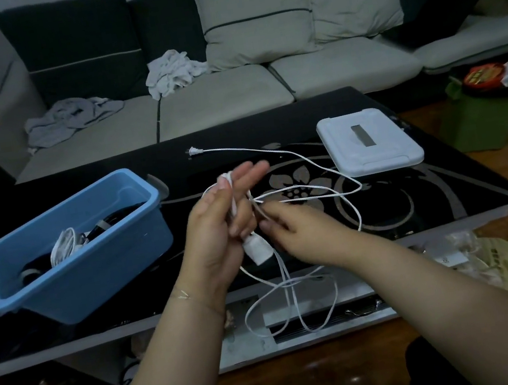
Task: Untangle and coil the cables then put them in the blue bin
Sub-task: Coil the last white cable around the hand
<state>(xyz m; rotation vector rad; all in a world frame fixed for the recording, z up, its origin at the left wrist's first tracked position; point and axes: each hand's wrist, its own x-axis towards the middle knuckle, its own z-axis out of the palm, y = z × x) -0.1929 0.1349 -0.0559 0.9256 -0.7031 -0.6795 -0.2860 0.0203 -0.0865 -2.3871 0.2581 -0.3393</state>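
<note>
while the left hand point(218, 228) holds the white cable point(314, 159) wound over its straight fingers, the right hand point(298, 228) pinches a strand beside the blue bin point(99, 273).

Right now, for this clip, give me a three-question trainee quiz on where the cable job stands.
1. True or false: the blue bin already holds cables.
2. Where does the white cable's two-pin plug lie? A) in the bin B) on the table C) on the sofa
3. Which hand has the cable looped over its fingers?

Key: 1 true. 2 B. 3 the left hand; the right hand pinches a strand beside it.
</note>
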